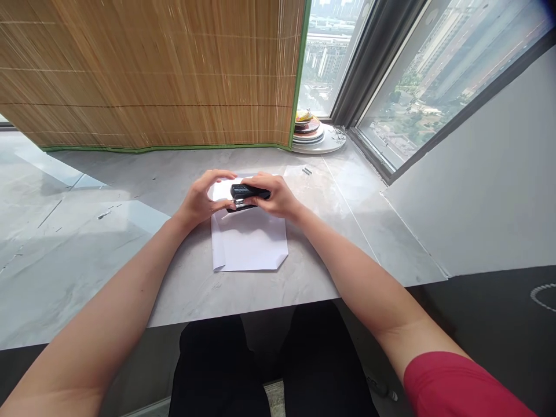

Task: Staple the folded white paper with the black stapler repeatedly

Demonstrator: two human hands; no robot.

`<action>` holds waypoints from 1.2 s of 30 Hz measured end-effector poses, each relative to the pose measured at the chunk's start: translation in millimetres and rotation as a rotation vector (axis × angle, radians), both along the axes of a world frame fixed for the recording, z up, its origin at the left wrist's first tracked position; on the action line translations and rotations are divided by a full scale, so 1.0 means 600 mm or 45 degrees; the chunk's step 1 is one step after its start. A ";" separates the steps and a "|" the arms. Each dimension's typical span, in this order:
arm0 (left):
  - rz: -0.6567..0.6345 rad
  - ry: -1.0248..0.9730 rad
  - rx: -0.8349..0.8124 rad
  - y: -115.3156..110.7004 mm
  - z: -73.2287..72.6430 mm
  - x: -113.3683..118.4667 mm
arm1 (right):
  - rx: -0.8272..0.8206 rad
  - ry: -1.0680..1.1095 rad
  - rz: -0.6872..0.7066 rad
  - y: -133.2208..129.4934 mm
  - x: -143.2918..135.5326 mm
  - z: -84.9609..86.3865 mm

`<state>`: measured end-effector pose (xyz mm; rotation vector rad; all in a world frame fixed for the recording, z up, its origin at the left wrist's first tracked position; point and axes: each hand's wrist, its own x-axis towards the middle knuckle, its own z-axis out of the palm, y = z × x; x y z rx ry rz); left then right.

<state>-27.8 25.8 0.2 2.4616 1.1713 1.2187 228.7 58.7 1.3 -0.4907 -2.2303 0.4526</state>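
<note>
A black stapler (244, 190) is above the top part of a white sheet of paper (251, 243) on the counter. My right hand (274, 195) is closed around the stapler's rear half, with the thumb on its lower side. At the stapler's front, my left hand (204, 196) has its thumb and index finger spread apart. The left thumb tip touches or nearly touches the stapler's nose, and the index finger reaches over the paper's upper edge. The paper's left edge is folded and its lower right corner is creased.
Two small strips of staples (307, 171) lie right of the hands. Small scraps (104, 215) are scattered at the left on the marble-look counter (182, 295). Stacked plates (309, 134) stand in the window corner. A bamboo blind (152, 75) hangs behind the counter.
</note>
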 end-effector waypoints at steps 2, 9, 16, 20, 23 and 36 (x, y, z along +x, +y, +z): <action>0.008 0.079 -0.087 0.003 -0.006 0.001 | -0.028 0.070 -0.096 0.006 0.009 0.003; 0.163 0.470 -0.206 0.016 -0.043 -0.010 | -0.089 0.187 -0.556 0.059 0.075 -0.005; 0.355 0.384 -0.073 0.001 -0.030 -0.006 | -0.115 0.106 -0.524 0.089 0.127 -0.021; 0.079 0.547 -0.209 -0.014 -0.024 0.024 | -0.156 0.053 -0.478 0.093 0.129 -0.029; 0.033 0.641 -0.274 -0.019 -0.025 0.032 | -0.211 0.052 -0.478 0.091 0.127 -0.034; -0.218 0.660 -0.285 -0.037 -0.010 0.047 | -0.026 -0.102 -0.530 0.044 0.117 -0.033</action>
